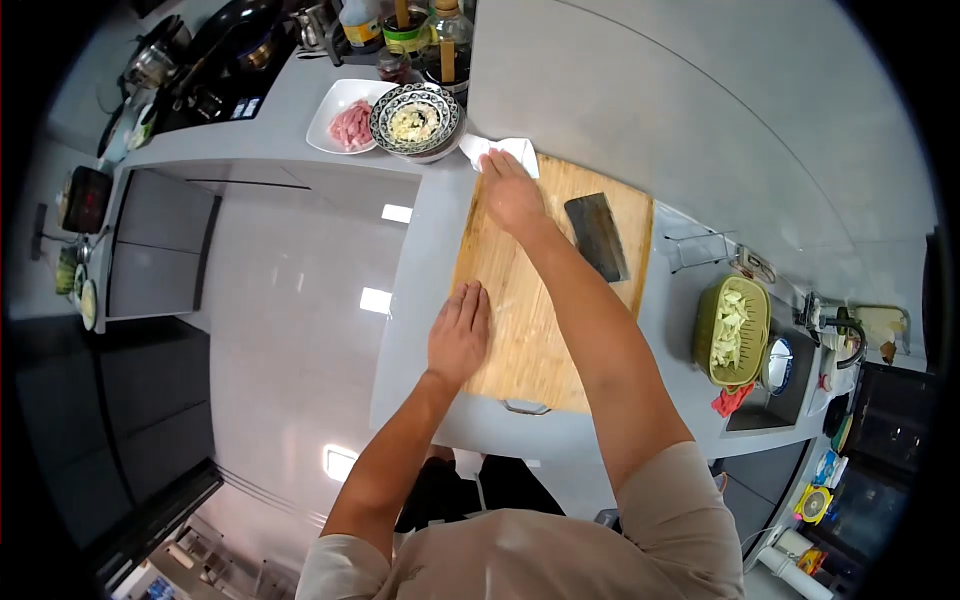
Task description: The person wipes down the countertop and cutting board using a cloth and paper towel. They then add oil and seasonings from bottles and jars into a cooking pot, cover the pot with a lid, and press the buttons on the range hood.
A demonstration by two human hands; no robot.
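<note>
Looks like a hold-and-wipe step to me; left hand (459,330) is flat, fingers together, on the cutting board (520,320); right hand (512,190) reaches onto the white cloth (520,152) at the board's far edge, can't tell if it's pinched; moving the cloth calls for light pressure, clear of the blade (596,237); count: two hands, one board, one cloth, one blade lol

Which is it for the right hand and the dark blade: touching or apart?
Apart: the head view shows bare cutting board between the right hand and the blade.
</note>
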